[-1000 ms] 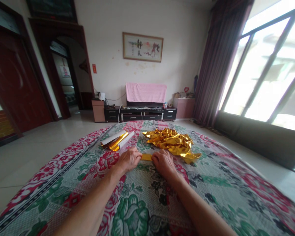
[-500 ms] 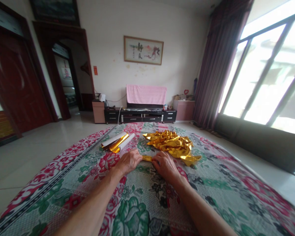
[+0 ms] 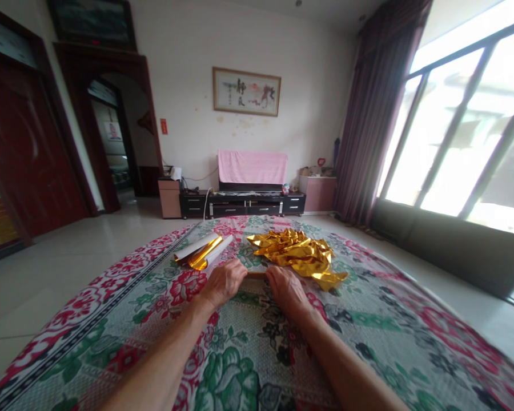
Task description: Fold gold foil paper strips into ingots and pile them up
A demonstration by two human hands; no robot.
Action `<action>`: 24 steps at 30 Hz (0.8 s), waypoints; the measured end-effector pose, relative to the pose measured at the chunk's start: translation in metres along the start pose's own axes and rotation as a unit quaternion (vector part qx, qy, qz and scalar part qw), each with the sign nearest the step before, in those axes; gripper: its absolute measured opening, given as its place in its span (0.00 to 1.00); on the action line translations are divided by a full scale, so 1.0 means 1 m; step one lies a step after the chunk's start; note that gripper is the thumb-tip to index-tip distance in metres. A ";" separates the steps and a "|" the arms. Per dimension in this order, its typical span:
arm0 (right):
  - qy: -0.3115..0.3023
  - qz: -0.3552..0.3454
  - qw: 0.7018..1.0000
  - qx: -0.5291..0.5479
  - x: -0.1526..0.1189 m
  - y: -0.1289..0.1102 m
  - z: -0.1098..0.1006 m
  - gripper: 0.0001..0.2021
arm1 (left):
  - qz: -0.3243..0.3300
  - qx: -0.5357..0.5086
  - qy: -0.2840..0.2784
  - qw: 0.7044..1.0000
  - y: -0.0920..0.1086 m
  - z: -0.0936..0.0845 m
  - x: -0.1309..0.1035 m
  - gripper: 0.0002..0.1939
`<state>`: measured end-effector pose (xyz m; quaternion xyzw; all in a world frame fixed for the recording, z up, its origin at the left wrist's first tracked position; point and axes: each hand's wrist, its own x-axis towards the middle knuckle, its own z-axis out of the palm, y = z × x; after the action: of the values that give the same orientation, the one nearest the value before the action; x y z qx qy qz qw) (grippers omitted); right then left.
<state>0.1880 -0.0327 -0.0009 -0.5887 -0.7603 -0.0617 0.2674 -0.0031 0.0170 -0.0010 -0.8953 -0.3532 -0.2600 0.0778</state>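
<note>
Between my hands a narrow strip of gold foil paper (image 3: 256,275) stretches level, just above or on the flowered cloth. My left hand (image 3: 226,279) is closed on its left end, and my right hand (image 3: 286,285) grips the right end; the fingertips are partly hidden. Just beyond my right hand lies a heap of folded, crumpled gold foil pieces (image 3: 300,251). Past my left hand rest loosely curled sheets (image 3: 203,252), gold on one face and white on the other.
A flowered cloth (image 3: 154,319) in red, green and grey covers the round-edged surface before me. Beyond it stand a black low cabinet (image 3: 244,206) and a screen draped with a pink cloth (image 3: 252,166). A window (image 3: 466,125) and purple curtain (image 3: 364,125) are at the right.
The foil strip now looks thinner and straighter between my hands. My fingers have turned slightly over its ends. The view has shifted a little; the heap and curled sheets stay in place.
</note>
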 end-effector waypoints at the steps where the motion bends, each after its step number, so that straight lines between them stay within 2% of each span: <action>1: 0.002 0.003 1.000 0.010 0.000 0.000 0.000 0.12 | -0.007 -0.012 0.004 1.000 -0.001 0.001 0.000 0.17; 6: 0.035 -0.006 0.993 0.109 -0.002 0.004 -0.002 0.13 | -0.079 -0.123 0.031 0.989 0.000 0.003 0.002 0.14; 11: 0.039 0.021 0.983 0.179 -0.001 0.011 0.000 0.12 | -0.195 -0.303 -0.024 0.932 0.005 0.001 0.005 0.14; 14: 0.024 0.027 0.984 0.177 0.000 0.013 0.002 0.12 | -0.222 -0.331 -0.044 0.916 0.004 0.002 0.005 0.15; 16: 0.020 0.022 0.986 0.161 0.001 0.013 0.003 0.12 | -0.211 -0.305 -0.049 0.927 0.002 0.004 0.004 0.15; 20: 0.014 -0.010 0.995 0.097 -0.001 0.013 0.004 0.11 | -0.132 -0.226 -0.031 0.965 -0.001 0.007 0.004 0.12; 24: 0.005 -0.030 0.999 0.036 -0.004 0.012 0.001 0.11 | -0.092 -0.154 -0.033 0.983 0.000 0.010 0.002 0.13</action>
<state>0.1992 -0.0320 -0.0067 -0.5557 -0.7777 -0.0455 0.2903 0.0021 0.0219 -0.0083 -0.8684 -0.3921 -0.2875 -0.0976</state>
